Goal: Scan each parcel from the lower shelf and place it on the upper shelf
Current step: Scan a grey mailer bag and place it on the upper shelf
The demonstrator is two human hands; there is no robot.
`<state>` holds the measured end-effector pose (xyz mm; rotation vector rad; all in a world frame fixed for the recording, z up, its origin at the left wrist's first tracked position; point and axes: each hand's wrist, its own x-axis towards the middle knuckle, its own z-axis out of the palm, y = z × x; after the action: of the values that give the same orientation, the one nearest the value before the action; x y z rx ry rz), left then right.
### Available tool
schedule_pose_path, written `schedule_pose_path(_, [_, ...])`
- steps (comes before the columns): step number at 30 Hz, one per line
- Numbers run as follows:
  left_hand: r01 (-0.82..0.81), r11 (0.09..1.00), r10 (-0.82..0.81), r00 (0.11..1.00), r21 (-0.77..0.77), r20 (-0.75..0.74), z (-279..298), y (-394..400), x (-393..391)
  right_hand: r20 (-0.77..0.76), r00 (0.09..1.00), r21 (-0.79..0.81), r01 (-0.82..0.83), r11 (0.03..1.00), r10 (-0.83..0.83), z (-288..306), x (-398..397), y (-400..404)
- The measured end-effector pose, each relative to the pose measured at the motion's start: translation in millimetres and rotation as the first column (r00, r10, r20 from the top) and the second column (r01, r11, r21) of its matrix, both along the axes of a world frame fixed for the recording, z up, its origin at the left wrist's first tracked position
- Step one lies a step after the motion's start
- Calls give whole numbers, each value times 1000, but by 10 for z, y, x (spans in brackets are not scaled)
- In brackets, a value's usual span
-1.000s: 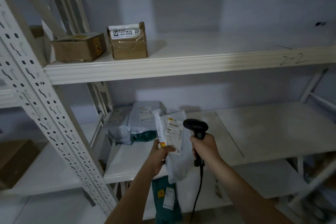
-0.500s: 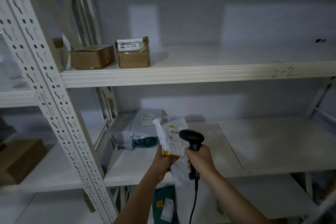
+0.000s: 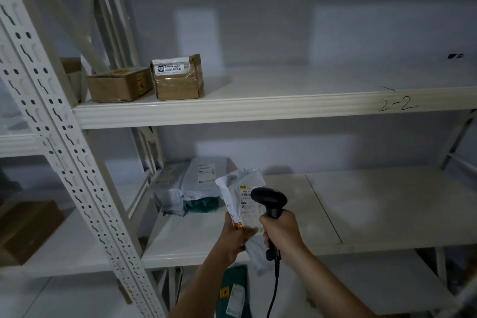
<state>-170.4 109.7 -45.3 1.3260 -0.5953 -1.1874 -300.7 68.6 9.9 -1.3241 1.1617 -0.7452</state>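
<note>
Here the left hand (image 3: 236, 236) pinches a white parcel (image 3: 241, 204) upright above the lower shelf (image 3: 387, 214), while the right hand (image 3: 282, 233) grips a black scanner (image 3: 269, 200) touching its label. Two cardboard boxes (image 3: 149, 81) sit on the upper shelf (image 3: 284, 108). Label text is unreadable.

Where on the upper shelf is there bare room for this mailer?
The upper shelf is bare from right of the taped box to past the "2-2" mark. Its left end is crowded: the flat box sits against the taped box. The left hand holds the mailer; the right hand grips the scanner.
</note>
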Motion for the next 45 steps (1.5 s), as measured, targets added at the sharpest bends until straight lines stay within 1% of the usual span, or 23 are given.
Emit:
schedule_pose_path(15, [-15,999,15,1000,29,1,-58,-146,3,-1,1000,7,-24,1000,24,14,-85,-108])
schedule_pose_path(22, [-17,1000,17,1000,12,18,-8,-164,5,-7,998,15,-55,998,55,15,-79,-127])
schedule_pose_path(26, [-15,1000,16,999,-22,31,42,-145,-9,0,998,21,-57,998,57,30,-78,-119])
schedule_pose_path(35, [-22,1000,22,999,-12,49,63,-134,21,13,999,39,-52,998,52,19,-52,-107])
schedule_pose_path(41, [-14,1000,15,999,-12,33,25,-142,51,2,998,15,-58,998,58,11,-55,-98])
schedule_pose_path(45, [8,999,-5,998,-48,56,29,-128,33,4,998,-5,-70,998,70,13,-68,-118])
